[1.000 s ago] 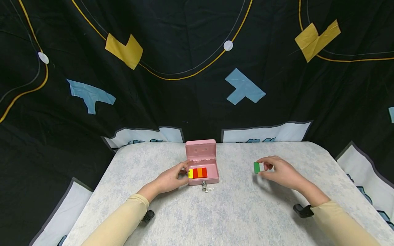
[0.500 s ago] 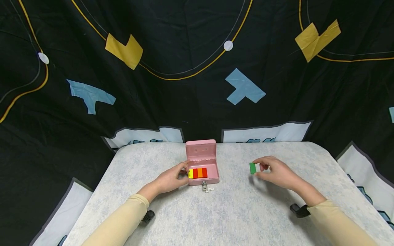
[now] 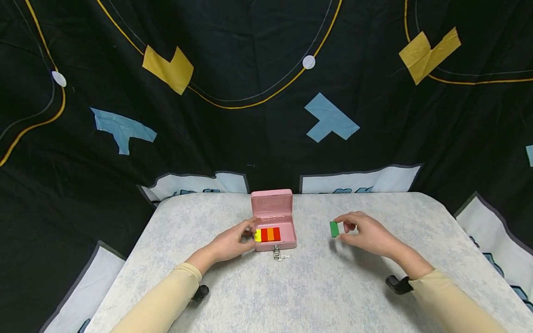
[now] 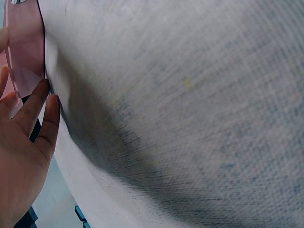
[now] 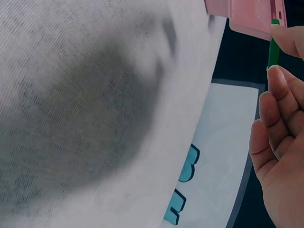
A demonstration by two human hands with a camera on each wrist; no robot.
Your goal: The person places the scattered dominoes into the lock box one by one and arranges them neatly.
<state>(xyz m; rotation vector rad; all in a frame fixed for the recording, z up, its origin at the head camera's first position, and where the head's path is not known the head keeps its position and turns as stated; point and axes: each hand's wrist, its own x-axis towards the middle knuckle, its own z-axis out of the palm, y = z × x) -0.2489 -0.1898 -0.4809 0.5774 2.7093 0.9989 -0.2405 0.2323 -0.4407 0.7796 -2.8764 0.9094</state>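
Note:
An open pink cash box (image 3: 288, 244) stands at the middle of the table, lid raised at the back. Inside lie thin coloured blocks side by side: yellow (image 3: 258, 235), red (image 3: 276, 234) and orange (image 3: 270, 234) among them. My left hand (image 3: 230, 241) holds the box by its left side, thumb toward the front and fingers toward the back; in the left wrist view its fingertips (image 4: 43, 88) lie against the pink wall. To the right of the box, my right hand (image 3: 366, 233) pinches a green block (image 3: 334, 229) upright between thumb and fingers, above the table.
A small lock with keys (image 3: 280, 254) hangs at the front of the box. The table (image 3: 300, 296) has a pale mottled cover. Behind it hangs a black cloth (image 3: 233, 138) with yellow and blue shapes. Both wrists wear black devices.
My right hand has moved left with the green block, closer to the box. The left hand, the box and the blocks in it have stayed where they were.

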